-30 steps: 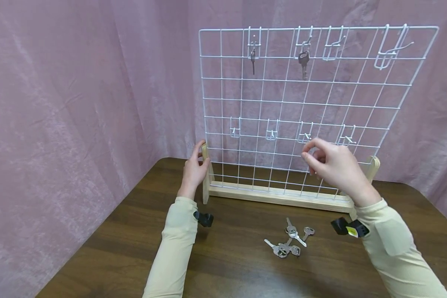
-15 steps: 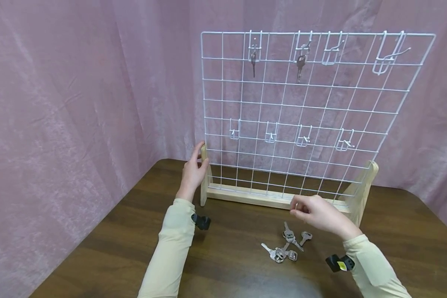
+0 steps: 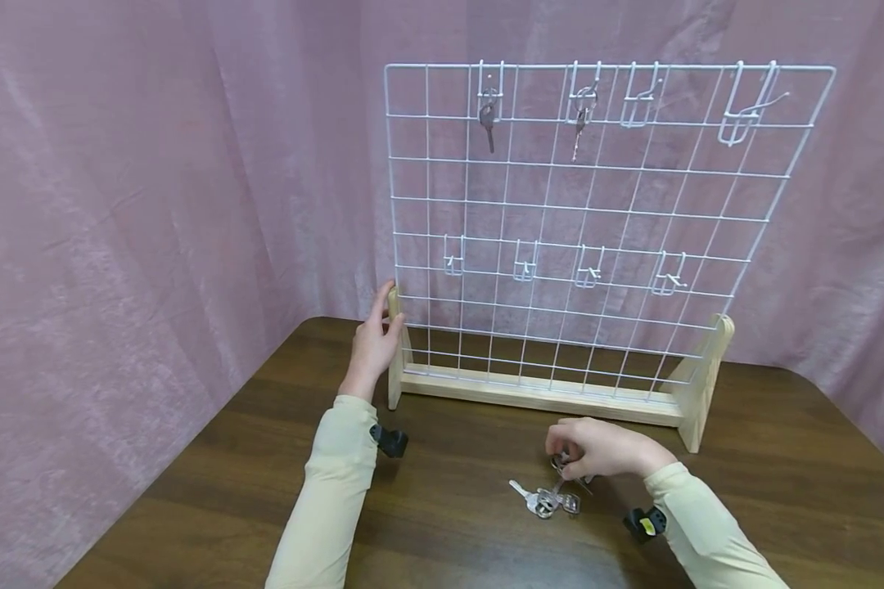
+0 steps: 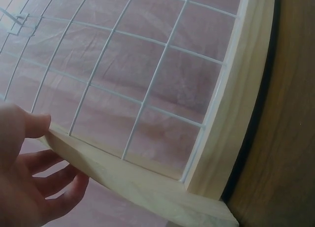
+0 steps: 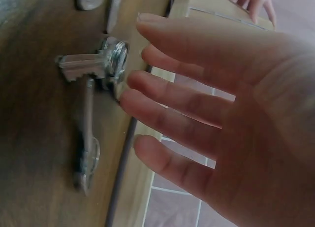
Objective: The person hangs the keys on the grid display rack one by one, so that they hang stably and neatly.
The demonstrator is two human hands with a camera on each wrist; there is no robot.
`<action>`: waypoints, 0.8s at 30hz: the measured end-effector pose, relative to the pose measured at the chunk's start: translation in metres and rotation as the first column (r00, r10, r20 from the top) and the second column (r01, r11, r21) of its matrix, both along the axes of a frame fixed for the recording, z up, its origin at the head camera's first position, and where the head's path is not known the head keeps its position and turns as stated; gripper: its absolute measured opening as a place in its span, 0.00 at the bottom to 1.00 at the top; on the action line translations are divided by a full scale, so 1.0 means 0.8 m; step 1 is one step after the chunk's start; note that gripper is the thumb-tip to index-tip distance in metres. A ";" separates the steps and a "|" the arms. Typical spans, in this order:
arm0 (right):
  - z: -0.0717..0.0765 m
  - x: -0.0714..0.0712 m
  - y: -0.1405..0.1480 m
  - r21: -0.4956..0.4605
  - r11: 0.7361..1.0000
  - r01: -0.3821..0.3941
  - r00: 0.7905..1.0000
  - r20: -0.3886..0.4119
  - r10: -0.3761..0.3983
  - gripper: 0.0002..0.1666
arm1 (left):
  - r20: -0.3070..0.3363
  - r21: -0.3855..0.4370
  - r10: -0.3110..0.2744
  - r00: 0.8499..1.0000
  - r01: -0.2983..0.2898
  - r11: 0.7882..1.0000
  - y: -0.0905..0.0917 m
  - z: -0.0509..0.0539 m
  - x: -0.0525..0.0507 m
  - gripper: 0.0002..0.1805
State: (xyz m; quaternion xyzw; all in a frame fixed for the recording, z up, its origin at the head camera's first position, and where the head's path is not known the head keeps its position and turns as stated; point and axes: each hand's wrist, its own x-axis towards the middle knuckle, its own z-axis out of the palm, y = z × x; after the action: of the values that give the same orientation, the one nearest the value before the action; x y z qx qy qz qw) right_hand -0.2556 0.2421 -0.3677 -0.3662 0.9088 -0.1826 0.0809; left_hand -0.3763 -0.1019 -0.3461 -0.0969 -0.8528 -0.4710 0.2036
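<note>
Pinching wooden end post [image 4: 142,187] with left hand [image 3: 372,348], with wire grid [image 3: 550,164] just right of grip. Spread-fingered with right hand [image 3: 600,448], with keys [image 5: 83,65] just beneath; can't tell if touching.

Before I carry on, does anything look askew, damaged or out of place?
Nothing stands out. The wire grid stands in its wooden base; the loose keys lie jumbled on the table, partly hidden by the right hand.
</note>
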 end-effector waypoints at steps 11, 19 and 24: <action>-0.011 -0.002 -0.003 0.041 0.999 -0.001 1.000 -0.029 0.003 0.12 | 0.002 -0.018 -0.002 1.000 0.002 1.000 -0.001 -0.005 -0.005 0.31; -0.011 -0.003 -0.004 0.051 0.999 0.006 1.000 -0.021 -0.005 0.14 | -0.008 -0.024 -0.001 1.000 0.000 1.000 -0.002 -0.004 -0.005 0.30; -0.012 -0.003 -0.003 0.056 0.998 0.024 1.000 -0.010 -0.024 0.15 | -0.013 -0.021 0.001 1.000 -0.001 1.000 -0.001 -0.005 -0.006 0.30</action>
State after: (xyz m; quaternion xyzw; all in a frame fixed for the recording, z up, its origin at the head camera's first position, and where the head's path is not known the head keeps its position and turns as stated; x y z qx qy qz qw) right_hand -0.2580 0.2393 -0.3777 -0.3537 0.9184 -0.1561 0.0847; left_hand -0.3811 -0.1026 -0.3504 -0.1015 -0.8564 -0.4614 0.2082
